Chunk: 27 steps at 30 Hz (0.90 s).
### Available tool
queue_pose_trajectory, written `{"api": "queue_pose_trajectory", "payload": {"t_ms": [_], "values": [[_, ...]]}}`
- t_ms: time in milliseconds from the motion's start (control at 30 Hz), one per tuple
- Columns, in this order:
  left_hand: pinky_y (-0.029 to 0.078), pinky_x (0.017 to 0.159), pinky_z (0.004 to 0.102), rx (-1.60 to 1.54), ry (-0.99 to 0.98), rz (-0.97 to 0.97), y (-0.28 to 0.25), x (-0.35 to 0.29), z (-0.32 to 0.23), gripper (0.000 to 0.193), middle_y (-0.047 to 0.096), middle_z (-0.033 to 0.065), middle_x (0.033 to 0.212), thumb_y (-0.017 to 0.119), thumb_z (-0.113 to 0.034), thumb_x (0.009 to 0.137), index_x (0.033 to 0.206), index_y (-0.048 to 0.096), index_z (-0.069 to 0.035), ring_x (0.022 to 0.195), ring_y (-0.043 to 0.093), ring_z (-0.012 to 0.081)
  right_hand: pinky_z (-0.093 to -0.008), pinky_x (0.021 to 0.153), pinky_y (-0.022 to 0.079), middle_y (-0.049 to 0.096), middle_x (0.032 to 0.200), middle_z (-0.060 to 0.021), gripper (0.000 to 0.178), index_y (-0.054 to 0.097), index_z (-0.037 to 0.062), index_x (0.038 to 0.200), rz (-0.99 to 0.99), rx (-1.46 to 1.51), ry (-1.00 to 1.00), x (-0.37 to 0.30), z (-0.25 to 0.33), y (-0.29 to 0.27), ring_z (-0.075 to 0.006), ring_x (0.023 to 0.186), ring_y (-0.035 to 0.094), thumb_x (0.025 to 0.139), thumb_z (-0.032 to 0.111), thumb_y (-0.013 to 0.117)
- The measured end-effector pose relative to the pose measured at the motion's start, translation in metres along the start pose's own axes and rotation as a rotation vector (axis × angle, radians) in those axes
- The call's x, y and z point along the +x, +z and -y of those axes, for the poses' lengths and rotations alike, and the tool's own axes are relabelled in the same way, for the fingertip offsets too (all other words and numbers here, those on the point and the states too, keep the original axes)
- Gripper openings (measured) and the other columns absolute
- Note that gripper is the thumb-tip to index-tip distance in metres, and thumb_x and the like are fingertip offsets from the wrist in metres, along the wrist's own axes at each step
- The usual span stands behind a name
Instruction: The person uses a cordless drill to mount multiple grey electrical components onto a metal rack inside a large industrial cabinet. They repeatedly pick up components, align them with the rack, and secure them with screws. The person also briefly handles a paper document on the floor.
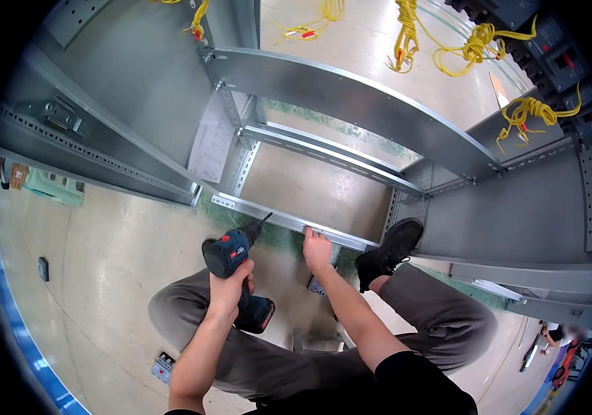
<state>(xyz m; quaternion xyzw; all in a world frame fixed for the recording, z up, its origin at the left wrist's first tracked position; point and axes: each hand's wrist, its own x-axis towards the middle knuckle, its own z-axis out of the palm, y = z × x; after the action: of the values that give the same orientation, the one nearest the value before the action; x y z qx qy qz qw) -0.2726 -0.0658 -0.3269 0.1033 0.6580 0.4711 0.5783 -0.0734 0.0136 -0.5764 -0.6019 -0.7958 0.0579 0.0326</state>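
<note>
Drill poised beside the bottom rail of a steel cabinet frame.

Left hand (230,290) grips the drill (237,266) closed around its handle, just short of the rail (289,221); the bit points up and right toward the rail, long axis slanting. Right hand (316,250) rests fingers on the rail, right of the bit. A slipping bit could skate toward those fingers; the shoe (389,252) sits nearby.

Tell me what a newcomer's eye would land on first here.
First, the blue cordless drill at centre, gripped by the left hand. Beside it the right hand presses the grey metal rail of the open cabinet frame. Bright yellow cable bundles lie along the top.
</note>
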Motion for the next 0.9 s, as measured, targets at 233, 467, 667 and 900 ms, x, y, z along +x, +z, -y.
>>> {"api": "queue_pose_trajectory", "payload": {"t_ms": [233, 467, 667, 900], "values": [[0.044, 0.048, 0.0278, 0.01, 0.038, -0.003, -0.005, 0.003, 0.006, 0.01, 0.058, 0.003, 0.066, 0.07, -0.006, 0.083, 0.087, 0.06, -0.005, 0.05, 0.054, 0.0131, -0.045, 0.063, 0.054, 0.069, 0.082, -0.011, 0.012, 0.057, 0.0075, 0.091, 0.005, 0.063, -0.026, 0.005, -0.021, 0.006, -0.0298, 0.077, 0.069, 0.087, 0.019, 0.058], [0.045, 0.05, 0.0297, -0.126, 0.026, 0.051, -0.015, 0.0, 0.008, 0.014, 0.058, 0.0045, 0.066, 0.07, -0.014, 0.085, 0.09, 0.06, -0.005, 0.051, 0.055, 0.0156, -0.0475, 0.062, 0.051, 0.065, 0.072, -0.0161, 0.012, 0.054, 0.0055, 0.093, -0.018, 0.379, -0.158, 0.036, -0.004, -0.072, -0.038, 0.07, 0.065, 0.089, 0.016, 0.058], [0.048, 0.058, 0.0344, -0.383, 0.059, 0.404, -0.017, -0.014, -0.001, 0.033, 0.059, 0.0103, 0.07, 0.069, -0.025, 0.085, 0.101, 0.058, 0.001, 0.056, 0.057, 0.0213, -0.0399, 0.065, 0.05, 0.067, 0.072, -0.012, 0.014, 0.054, 0.0049, 0.099, 0.28, 0.639, -0.351, 0.103, -0.024, -0.215, -0.0322, 0.068, 0.064, 0.089, 0.012, 0.06], [0.049, 0.06, 0.0355, -0.507, 0.03, 0.548, -0.023, -0.023, -0.002, 0.037, 0.059, 0.0132, 0.072, 0.069, -0.024, 0.083, 0.103, 0.057, 0.005, 0.059, 0.058, 0.0236, -0.0247, 0.064, 0.047, 0.063, 0.075, -0.0022, 0.015, 0.063, 0.0031, 0.105, 0.377, 0.911, -0.173, 0.051, -0.042, -0.371, -0.0082, 0.066, 0.055, 0.095, 0.011, 0.056]]}}
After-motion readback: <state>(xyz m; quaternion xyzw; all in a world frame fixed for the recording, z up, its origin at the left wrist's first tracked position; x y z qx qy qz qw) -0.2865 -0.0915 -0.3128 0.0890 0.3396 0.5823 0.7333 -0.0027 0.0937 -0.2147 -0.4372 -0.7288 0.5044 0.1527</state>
